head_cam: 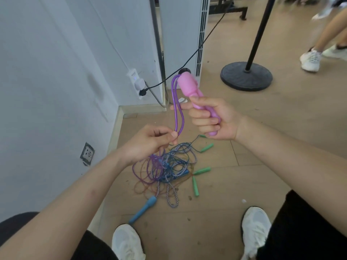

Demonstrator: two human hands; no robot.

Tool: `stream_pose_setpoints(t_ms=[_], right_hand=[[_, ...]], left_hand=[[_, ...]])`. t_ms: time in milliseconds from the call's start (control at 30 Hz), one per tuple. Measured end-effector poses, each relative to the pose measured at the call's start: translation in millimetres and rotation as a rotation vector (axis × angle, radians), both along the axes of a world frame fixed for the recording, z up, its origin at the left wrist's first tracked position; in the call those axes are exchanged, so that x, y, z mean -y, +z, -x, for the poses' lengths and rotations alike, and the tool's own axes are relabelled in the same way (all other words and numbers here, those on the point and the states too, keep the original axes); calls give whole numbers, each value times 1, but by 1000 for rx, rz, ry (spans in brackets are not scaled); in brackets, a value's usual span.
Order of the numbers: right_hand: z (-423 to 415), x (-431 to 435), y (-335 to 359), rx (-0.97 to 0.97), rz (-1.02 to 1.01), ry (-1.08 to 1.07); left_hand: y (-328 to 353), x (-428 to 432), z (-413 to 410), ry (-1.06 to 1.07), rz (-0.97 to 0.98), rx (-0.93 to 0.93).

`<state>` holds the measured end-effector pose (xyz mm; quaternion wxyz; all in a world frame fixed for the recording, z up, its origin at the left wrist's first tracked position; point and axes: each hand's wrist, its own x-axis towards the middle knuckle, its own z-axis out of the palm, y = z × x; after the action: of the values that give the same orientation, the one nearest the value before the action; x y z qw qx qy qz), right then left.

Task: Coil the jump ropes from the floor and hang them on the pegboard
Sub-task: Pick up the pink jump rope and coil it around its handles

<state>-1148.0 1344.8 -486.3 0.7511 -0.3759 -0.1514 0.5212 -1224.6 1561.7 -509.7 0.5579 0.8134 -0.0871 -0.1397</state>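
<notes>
My right hand [212,117] grips the pink handle [189,85] of a jump rope, held upright above the floor. Its purple cord [176,113] loops down from the handle top to my left hand [150,141], which pinches the cord between thumb and fingers. Below my hands a tangled pile of ropes [169,166] lies on the wooden floor: purple cord, blue-and-white braided rope, a blue handle [144,208] and several green handles [195,185]. No pegboard is in view.
A white wall with a plugged-in socket [138,84] and a black cable stands to the left. A black round stand base [246,76] sits at the back right. Another person's legs and white shoes [309,60] pass at far right. My own white shoes [255,229] are below.
</notes>
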Motion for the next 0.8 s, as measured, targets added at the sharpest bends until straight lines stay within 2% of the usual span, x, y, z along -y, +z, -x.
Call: stream_pose_setpoints(t_ms=[200,367,633,800], right_hand=[[8,1,3,-173,-164,181],[9,6,6,-153,-100,184],[8,18,11,190,404,-50],[11,17,-2,449,704,-141]], left_hand=[[5,4,1,-69,-36,-28],[6,1,0,-65,-27,-66],[3,-8,4,35,-137,51],[6,-19,4,44,-369,234]])
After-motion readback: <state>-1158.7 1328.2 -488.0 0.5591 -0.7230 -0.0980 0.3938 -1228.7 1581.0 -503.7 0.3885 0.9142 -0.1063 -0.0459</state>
